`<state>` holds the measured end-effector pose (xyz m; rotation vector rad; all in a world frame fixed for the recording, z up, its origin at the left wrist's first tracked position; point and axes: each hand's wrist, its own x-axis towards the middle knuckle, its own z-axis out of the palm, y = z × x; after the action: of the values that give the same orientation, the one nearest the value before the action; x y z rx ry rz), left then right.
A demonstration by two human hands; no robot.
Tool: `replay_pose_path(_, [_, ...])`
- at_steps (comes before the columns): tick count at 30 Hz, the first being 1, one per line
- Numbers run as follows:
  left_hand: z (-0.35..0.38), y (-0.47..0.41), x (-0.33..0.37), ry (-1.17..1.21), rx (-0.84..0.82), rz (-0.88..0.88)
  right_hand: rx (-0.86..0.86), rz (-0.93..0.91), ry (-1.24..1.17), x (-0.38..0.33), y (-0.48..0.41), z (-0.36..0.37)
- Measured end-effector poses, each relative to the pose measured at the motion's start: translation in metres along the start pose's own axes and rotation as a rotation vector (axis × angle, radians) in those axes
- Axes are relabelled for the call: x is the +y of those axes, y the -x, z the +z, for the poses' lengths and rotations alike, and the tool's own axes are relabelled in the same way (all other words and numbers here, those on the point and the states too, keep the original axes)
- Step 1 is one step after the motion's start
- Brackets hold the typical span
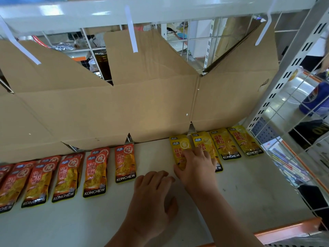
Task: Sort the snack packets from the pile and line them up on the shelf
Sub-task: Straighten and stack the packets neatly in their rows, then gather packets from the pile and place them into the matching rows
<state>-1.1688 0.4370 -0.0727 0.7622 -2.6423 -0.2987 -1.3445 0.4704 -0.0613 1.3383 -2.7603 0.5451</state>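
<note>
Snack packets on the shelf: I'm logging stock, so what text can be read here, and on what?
"KONCHEW": bottom band of the orange packets.
"KONCHEW": bottom band of the yellow packets.
"辣": circle on the orange packets.
Other Chinese print on the packets and the blue bag: too blurred to read.

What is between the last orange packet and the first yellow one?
Bare white shelf, in the head view; the left hand sits just in front of the gap.

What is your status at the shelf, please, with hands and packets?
Left hand open, resting on shelf. Right hand gripping yellow packet at yellow row's left end. Orange packets lined up at left; nothing blocking.
</note>
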Motion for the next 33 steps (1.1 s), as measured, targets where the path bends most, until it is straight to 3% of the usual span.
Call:
replay_pose_path(13, [-0.006,0.003,0.001,0.029,0.079,-0.043,0.008,-0.028,-0.133,-0.003,0.022,-0.019])
replay_pose_path(20, [-0.049,0.027,-0.013,0.088,0.194,-0.195,0.022,-0.099,-0.168,-0.039,0.052,-0.041])
replay_pose_path(26, [-0.144,0.097,-0.076,0.008,0.221,-0.371,0.029,-0.233,-0.214,-0.119,0.091,-0.061])
replay_pose_path(33, [-0.272,0.225,-0.168,-0.048,0.474,-0.451,0.039,-0.446,-0.313,-0.284,0.152,-0.071])
